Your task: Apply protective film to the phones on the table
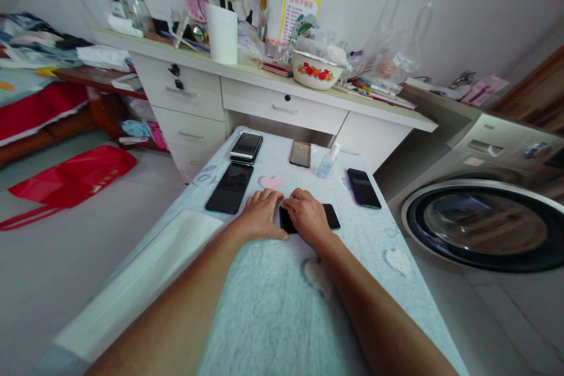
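Note:
A black smartphone (331,217) lies flat and crosswise on the cloth-covered table, its middle hidden under my right hand. My left hand (261,215) grips the phone's left end, the thumb along the near edge and the fingers by the far edge. Over the screen, my right hand (307,211) is closed, fingertips pressed together near the left end; what they pinch, if anything, is hidden. A larger dark phone (230,188) lies left of my hands, with a stack of phones (247,145) behind it. Another phone (363,188) rests at the right.
A clear spray bottle (328,162) and a brownish phone case (300,153) are beyond my hands. A folded whitish strip (145,276) runs along the table's left side. Behind stands a white desk (282,103) with clutter; a washing machine (484,188) is at the right.

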Motion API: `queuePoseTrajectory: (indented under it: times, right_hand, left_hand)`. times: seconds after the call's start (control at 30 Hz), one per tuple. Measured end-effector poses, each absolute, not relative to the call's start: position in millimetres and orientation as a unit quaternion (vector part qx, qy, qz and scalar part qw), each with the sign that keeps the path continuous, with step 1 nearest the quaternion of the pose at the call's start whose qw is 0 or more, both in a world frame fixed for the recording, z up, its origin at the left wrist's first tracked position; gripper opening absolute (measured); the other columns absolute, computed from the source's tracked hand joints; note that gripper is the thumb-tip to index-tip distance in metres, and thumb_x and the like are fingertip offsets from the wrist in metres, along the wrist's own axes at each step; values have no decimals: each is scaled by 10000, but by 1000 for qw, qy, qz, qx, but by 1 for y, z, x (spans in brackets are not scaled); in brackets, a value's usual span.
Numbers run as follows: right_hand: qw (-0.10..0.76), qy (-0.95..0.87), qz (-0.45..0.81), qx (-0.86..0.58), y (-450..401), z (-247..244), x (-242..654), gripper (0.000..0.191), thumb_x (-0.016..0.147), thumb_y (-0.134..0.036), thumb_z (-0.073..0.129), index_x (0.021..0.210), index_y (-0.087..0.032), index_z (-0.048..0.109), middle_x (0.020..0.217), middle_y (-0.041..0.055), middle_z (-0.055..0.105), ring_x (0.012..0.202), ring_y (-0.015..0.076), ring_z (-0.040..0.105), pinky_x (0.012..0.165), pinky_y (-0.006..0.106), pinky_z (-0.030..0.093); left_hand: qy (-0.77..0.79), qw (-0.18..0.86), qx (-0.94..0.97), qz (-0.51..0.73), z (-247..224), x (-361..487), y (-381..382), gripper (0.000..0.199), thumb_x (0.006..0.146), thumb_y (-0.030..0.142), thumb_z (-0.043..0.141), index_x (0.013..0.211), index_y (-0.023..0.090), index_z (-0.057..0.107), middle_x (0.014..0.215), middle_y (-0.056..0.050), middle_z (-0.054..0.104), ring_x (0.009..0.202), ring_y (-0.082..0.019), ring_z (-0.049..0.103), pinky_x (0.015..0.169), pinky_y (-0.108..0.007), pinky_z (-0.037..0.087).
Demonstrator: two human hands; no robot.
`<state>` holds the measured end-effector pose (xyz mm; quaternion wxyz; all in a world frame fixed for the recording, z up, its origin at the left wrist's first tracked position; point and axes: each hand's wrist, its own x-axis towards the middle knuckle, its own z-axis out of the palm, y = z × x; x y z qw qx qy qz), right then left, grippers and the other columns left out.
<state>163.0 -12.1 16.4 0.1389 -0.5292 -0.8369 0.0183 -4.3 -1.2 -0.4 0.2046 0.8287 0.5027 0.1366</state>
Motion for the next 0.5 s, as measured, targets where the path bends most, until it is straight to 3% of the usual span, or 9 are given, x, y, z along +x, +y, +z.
queuePoseTrajectory:
  times: [0.5]
  right_hand:
    - [157, -853, 46, -496, -25, 14, 168, 210, 939, -221, 504, 903, -226, 710, 961, 44, 604, 894, 159, 528, 750, 247, 393]
  left_hand:
    - [500, 205, 832, 123, 2, -5, 0, 799, 515, 555, 743, 1191, 234, 463, 1260, -82, 477, 1187, -321, 430, 977, -429, 383]
